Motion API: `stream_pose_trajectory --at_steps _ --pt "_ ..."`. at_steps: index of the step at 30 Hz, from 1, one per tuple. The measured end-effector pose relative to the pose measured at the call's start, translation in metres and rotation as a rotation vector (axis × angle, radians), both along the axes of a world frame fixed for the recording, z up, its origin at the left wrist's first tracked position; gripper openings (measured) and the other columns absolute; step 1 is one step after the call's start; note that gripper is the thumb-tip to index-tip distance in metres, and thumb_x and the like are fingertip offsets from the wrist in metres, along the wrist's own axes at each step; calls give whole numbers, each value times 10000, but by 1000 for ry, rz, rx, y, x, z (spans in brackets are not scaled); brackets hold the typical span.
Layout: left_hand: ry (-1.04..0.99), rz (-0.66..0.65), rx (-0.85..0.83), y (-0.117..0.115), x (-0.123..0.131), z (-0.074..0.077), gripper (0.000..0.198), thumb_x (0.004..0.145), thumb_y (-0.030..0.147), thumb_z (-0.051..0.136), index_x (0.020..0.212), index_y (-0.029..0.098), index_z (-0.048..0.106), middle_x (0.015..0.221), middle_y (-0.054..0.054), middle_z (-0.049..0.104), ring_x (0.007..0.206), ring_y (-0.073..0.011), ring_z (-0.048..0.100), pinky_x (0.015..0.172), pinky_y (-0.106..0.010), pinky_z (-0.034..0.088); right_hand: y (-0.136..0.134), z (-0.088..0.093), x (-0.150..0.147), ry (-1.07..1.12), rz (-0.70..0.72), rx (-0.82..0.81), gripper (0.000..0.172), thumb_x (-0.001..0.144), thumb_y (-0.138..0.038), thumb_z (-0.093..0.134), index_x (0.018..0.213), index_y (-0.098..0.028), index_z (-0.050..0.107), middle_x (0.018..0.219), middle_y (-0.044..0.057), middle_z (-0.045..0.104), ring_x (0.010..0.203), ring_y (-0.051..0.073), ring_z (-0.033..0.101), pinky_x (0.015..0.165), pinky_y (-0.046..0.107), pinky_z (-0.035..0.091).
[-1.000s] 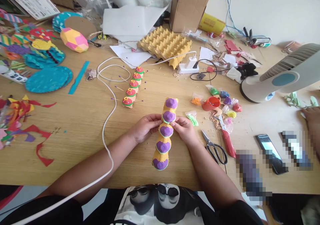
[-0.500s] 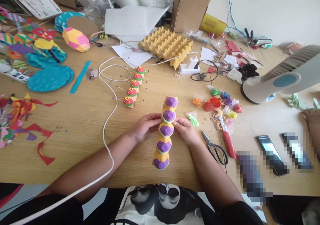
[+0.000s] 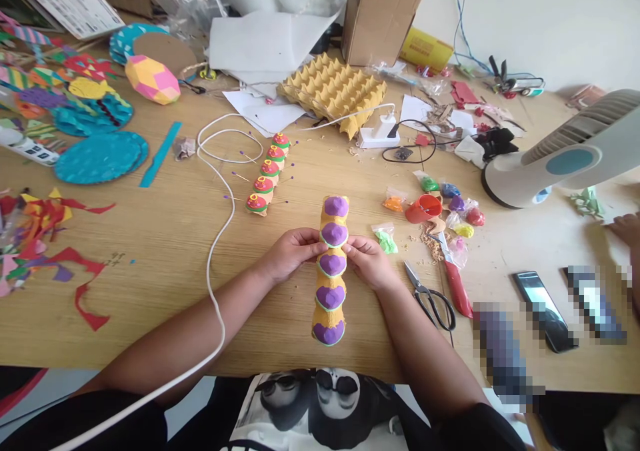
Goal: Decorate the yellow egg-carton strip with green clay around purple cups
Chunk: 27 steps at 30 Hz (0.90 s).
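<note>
A yellow egg-carton caterpillar (image 3: pixel 331 271) with several purple clay bumps lies lengthways on the wooden table (image 3: pixel 165 264) in front of me. My left hand (image 3: pixel 289 254) pinches its left side near the second and third bumps. My right hand (image 3: pixel 367 259) pinches its right side at the same height. A smaller caterpillar (image 3: pixel 266 174) with red and green bumps and purple pins lies further back to the left.
Scissors (image 3: pixel 430 297) and a red-handled knife (image 3: pixel 453 274) lie right of my right hand, with clay bags (image 3: pixel 453 204), a red cup (image 3: pixel 423 207), a phone (image 3: pixel 543 309) and a fan (image 3: pixel 565 154). A white cable (image 3: pixel 215 224) loops left. Another person's hand (image 3: pixel 625 227) rests far right. Egg tray (image 3: pixel 333 91) behind.
The caterpillar has turned a little, its near end swinging right so it lies straighter. Both hands stay pinched on its sides. The other person's hand at far right has shifted.
</note>
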<state>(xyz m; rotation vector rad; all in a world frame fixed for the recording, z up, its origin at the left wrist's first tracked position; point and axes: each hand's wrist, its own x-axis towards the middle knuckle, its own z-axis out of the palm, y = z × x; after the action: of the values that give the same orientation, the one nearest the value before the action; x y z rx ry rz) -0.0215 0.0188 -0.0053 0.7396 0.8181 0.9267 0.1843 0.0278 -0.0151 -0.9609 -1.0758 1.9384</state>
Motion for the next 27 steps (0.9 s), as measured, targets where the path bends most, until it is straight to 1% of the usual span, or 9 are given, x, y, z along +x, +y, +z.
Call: stream_pose_trajectory --at_steps 5,10,13,17,19,23,27 --pt "35 11 -2 0 0 -1 263 697 337 857 850 152 750 843 -48 749 748 -176 679 722 -302 531 0 -1 -1 -31 2 3 334 772 -508 784 941 -221 763 832 13 744 705 149 632 686 280 515" --pt "60 44 17 0 0 0 263 681 336 868 798 137 741 763 -38 730 693 -153 654 679 -280 520 -1 0 -2 8 7 -7 289 776 -481 790 913 -228 766 833 6 742 751 155 654 729 285 521" --pt "19 10 3 0 -1 2 260 680 322 869 824 144 746 813 -45 746 732 -166 675 711 -295 533 -1 1 -2 9 -5 -26 294 773 -476 794 909 -218 763 807 8 735 730 152 649 717 286 526" --pt "-30 -71 -1 1 -2 6 305 688 309 866 925 148 761 905 -69 761 811 -194 699 765 -320 544 -1 1 0 24 -30 -52 296 755 -469 811 883 -208 754 788 2 725 688 133 634 698 275 521" --pt "-35 -53 -1 1 -2 6 312 698 332 859 927 146 759 899 -71 759 802 -193 697 754 -318 545 -1 1 0 29 -30 -51 305 749 -476 815 881 -209 752 786 2 723 687 133 633 693 273 520" --pt "6 22 -2 0 -1 0 258 725 360 838 845 150 747 813 -43 741 723 -171 676 705 -303 534 -1 2 -2 -17 -2 -20 335 756 -511 798 901 -212 758 783 9 726 677 143 626 689 288 526" --pt "2 29 6 0 -1 -4 244 728 353 837 835 152 753 799 -43 739 719 -168 670 703 -301 529 -2 2 -3 -5 -18 -2 303 756 -492 803 880 -220 757 789 4 727 724 151 641 718 288 526"
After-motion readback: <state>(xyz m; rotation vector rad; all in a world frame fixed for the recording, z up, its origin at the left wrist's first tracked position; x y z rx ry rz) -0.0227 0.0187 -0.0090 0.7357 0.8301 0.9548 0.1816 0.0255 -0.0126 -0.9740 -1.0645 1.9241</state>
